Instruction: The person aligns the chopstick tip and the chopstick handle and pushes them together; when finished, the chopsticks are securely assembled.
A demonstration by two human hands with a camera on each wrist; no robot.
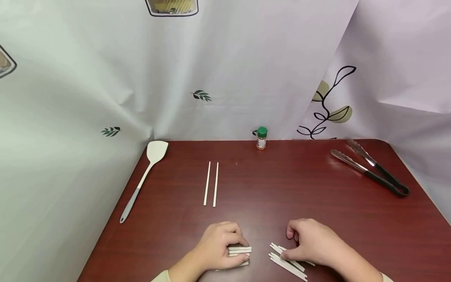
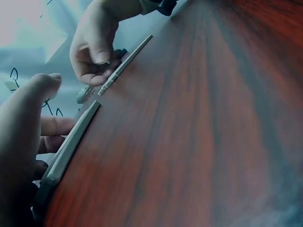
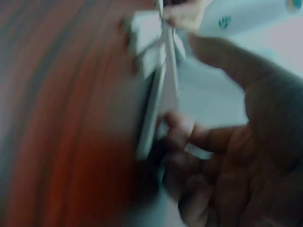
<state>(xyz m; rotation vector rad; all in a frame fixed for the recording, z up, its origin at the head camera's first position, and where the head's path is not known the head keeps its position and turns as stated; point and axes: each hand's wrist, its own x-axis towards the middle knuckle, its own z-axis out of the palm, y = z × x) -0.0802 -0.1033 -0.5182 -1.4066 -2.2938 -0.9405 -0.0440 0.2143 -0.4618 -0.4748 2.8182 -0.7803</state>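
Near the table's front edge, my left hand (image 1: 220, 246) curls round a bundle of white chopsticks (image 1: 240, 249). In the left wrist view its fingers lie behind the chopsticks (image 2: 71, 142), and the thumb stands a little off them. My right hand (image 1: 315, 241) hovers at a looser, slanted pile of white chopsticks (image 1: 287, 267), thumb over them and index finger bent above. Blur in the right wrist view hides just where its fingertips touch. Farther back, two white chopsticks (image 1: 207, 184) lie apart, side by side.
A white spatula (image 1: 144, 176) with a grey handle lies along the left edge. At the back stands a small green-capped spice jar (image 1: 261, 138). Metal tongs (image 1: 373, 168) with black handles lie spread at the right. A printed white sheet (image 1: 239, 70) hangs behind the dark red table (image 1: 267, 196).
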